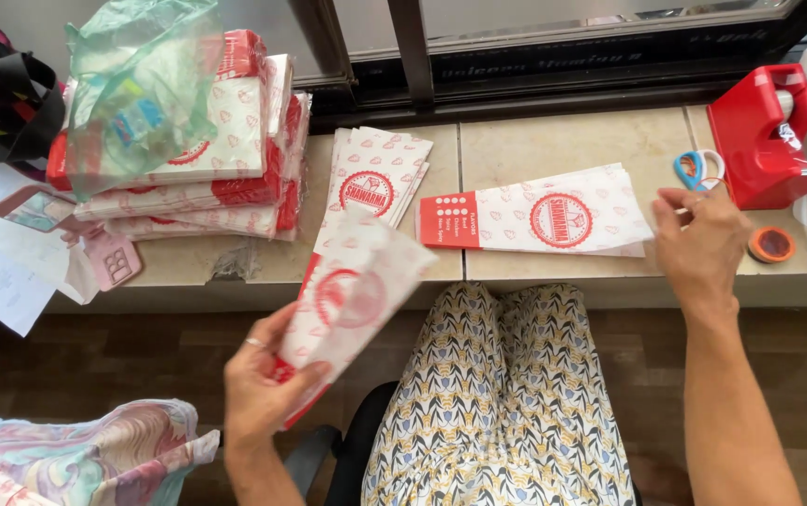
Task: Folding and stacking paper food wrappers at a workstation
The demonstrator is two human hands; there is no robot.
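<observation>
Fingers (277, 365) of the left hand (258, 394) pinch 1 paper bag (352, 295) shut; right hand (698, 239), loosely open and empty, reaches by the scissors (696, 169). Looks mid-stacking, bag goes on the flat pile (553, 215) next I'd guess.

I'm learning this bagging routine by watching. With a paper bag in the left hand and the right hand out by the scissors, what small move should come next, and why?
Probably lay the red-and-white printed paper bag, held by the left hand, onto the small stack of matching bags just beyond it. The right hand is at the edge of the flat pile of bags, seemingly reaching for another.
</observation>
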